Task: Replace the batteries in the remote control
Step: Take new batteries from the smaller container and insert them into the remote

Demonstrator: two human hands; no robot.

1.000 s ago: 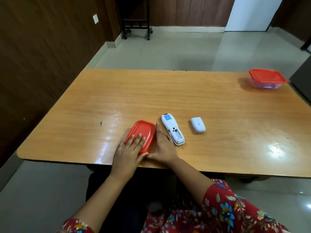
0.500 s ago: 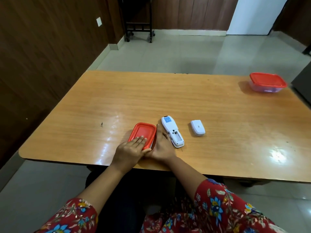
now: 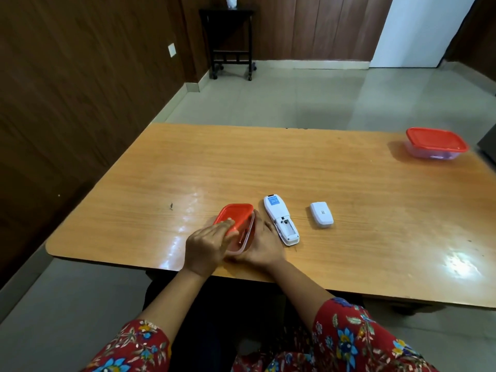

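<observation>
A white remote control lies face down on the wooden table, its battery bay uncovered. The white battery cover rests a little to its right. Left of the remote stands a small clear container with a red lid. My left hand grips the near edge of the lid, which is tilted up off the container. Cupped against the container's right side and holding it is my right hand. What the container holds is hidden.
A second clear container with a red lid stands at the table's far right corner. A small dark mark is on the table to the left. A black side table stands against the far wall.
The red lid lay flat under my left hand; now its near edge is lifted off the container. My right hand has closed in around the container's side.
</observation>
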